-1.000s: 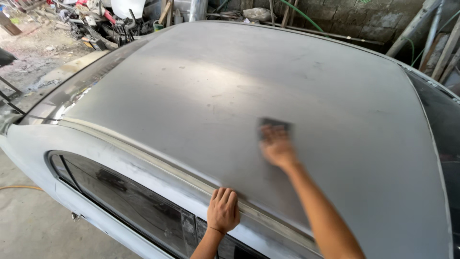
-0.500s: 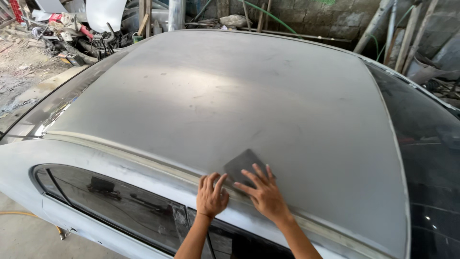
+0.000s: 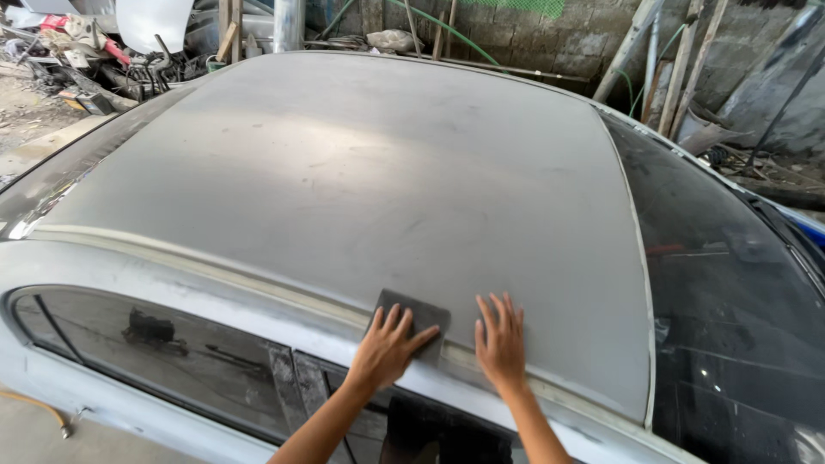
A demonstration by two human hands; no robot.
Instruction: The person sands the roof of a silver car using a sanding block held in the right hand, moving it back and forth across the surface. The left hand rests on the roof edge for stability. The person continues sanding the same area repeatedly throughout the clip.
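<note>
A dark grey square sanding sheet (image 3: 421, 314) lies on the near edge of a car's dull grey, sanded roof (image 3: 361, 180). My left hand (image 3: 387, 345) presses flat on the sheet's near half, fingers spread over it. My right hand (image 3: 501, 339) rests flat on the bare roof just to the right of the sheet, fingers apart and holding nothing. Both forearms come up from the bottom edge over the side window (image 3: 155, 344).
The dark windscreen (image 3: 730, 292) slopes down on the right. Behind the car stand a block wall (image 3: 533, 34), leaning timber and pipes (image 3: 679, 60), and a heap of scrap parts (image 3: 103, 51) at the far left. An orange hose (image 3: 34, 408) lies on the concrete floor at lower left.
My right hand drew the sheet from mid-roof back to the near edge, then let go and shifted right. My left hand has moved onto the sheet. The view has swung rightward.
</note>
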